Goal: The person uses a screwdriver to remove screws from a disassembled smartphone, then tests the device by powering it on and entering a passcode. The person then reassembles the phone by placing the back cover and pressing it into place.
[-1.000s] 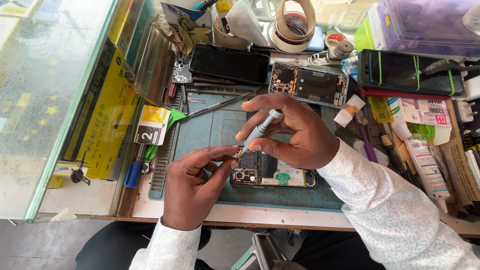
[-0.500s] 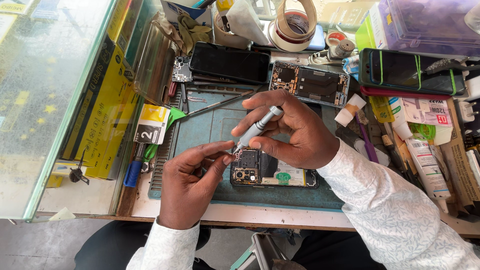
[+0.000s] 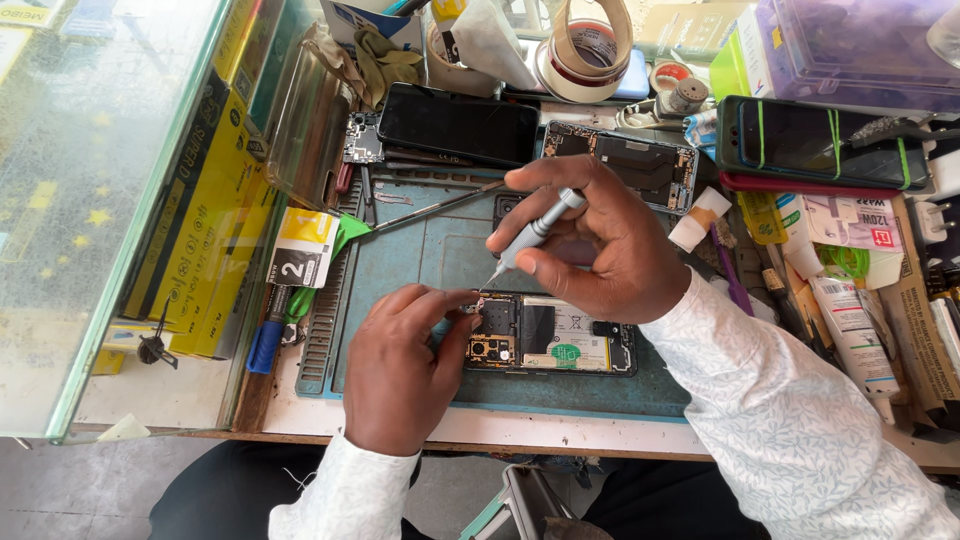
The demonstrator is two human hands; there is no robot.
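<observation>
Leftmost, yellow boxes (image 3: 205, 230) lean against a glass case (image 3: 90, 200). On the teal mat (image 3: 440, 250) the left hand (image 3: 400, 370) pinches its grip together at the open phone's (image 3: 550, 335) top corner. The right hand (image 3: 600, 245) is clamped on a grey screwdriver (image 3: 535, 232), tip just above that corner. Tape rolls (image 3: 585, 45), other phones and white tubes (image 3: 850, 330) crowd the table (image 3: 500, 425).

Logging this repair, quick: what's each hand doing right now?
Left hand: fingertips pinched at the opened phone.
Right hand: closed on a precision screwdriver.
</observation>
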